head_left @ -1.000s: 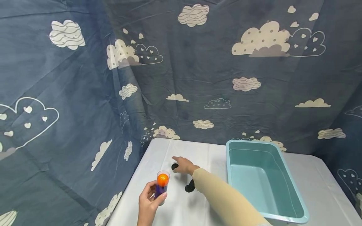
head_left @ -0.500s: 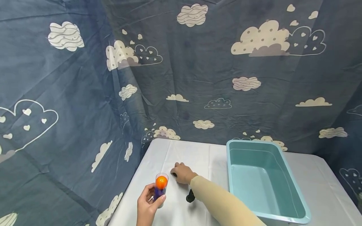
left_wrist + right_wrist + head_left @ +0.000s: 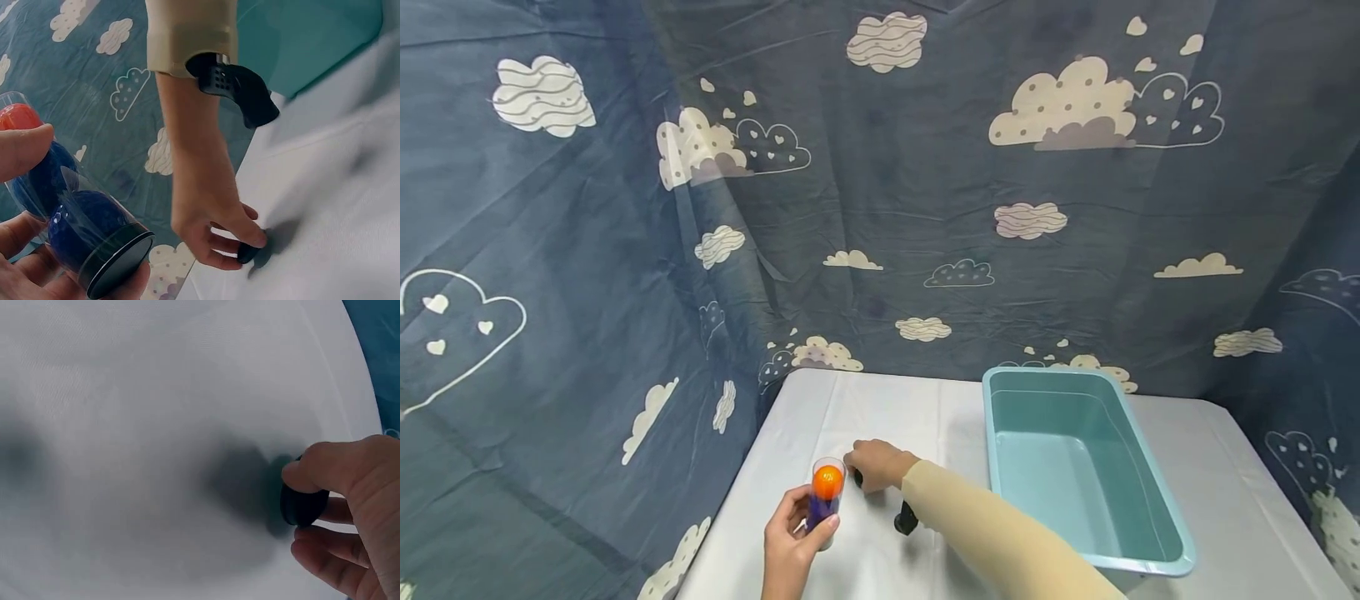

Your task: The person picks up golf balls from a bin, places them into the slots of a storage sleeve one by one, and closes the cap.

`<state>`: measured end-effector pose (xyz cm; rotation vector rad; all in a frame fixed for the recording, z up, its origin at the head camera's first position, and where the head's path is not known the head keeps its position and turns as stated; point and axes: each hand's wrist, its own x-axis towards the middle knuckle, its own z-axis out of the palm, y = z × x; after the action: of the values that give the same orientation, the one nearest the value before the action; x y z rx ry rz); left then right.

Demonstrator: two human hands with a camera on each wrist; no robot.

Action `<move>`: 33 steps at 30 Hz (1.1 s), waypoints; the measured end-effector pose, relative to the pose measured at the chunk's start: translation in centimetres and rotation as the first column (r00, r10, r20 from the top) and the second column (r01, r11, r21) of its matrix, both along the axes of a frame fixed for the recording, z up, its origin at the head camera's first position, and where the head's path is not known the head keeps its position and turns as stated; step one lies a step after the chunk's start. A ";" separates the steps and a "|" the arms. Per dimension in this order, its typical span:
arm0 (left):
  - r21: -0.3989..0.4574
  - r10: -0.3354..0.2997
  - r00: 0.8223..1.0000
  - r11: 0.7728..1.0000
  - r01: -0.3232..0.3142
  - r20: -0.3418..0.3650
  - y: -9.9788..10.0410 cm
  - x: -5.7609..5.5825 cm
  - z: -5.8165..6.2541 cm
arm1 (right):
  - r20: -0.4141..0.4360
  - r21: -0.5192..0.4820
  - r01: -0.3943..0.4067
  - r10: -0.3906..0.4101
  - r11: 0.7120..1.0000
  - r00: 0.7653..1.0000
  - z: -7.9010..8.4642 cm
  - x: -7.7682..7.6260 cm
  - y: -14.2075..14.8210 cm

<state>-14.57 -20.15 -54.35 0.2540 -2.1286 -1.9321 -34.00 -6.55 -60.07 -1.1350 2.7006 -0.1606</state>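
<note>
My left hand (image 3: 793, 537) grips a clear tube (image 3: 825, 510) upright, thumb on one side and fingers wrapped round the other. An orange ball (image 3: 827, 482) sits near its open top. Dark blue balls (image 3: 87, 225) fill the lower part in the left wrist view, above a black end cap (image 3: 122, 262). My right hand (image 3: 878, 464) is just beyond the tube, pinching a small round black cap (image 3: 304, 503) between thumb and fingers. In the right wrist view the cap is held on edge close over the white cloth, with its shadow beside it.
A teal plastic bin (image 3: 992, 433) stands to the right on the white-covered table (image 3: 910, 400). A black wrist device (image 3: 906, 518) hangs under my right sleeve. Dark cloud-patterned cloth (image 3: 887, 192) encloses the back and left side of the table.
My right hand has curled its fingers round the black cap and come back nearer the tube. The left hand keeps its hold with little movement. The head view has turned slightly right.
</note>
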 end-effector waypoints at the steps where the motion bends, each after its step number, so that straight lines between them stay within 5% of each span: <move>1: 0.002 -0.002 1.000 1.000 0.002 0.000 0.1 0.0 0.0 | 0.001 -0.004 -0.008 0.008 1.000 1.000 0.3 0.0 0.1; 20: -0.009 -0.057 0.998 0.998 0.057 -0.015 1.7 -1.5 0.1 | 0.077 -0.260 -0.139 0.164 0.955 0.983 8.3 -0.1 4.1; 33: -0.008 -0.097 0.995 0.995 0.097 -0.017 3.5 -2.1 0.5 | 0.152 -0.459 -0.050 0.134 0.887 0.979 13.6 0.9 9.4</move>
<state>-16.67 -16.67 -53.84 0.1339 -2.1744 -1.9714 -33.06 2.85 -46.47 -1.2887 2.5049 -0.8762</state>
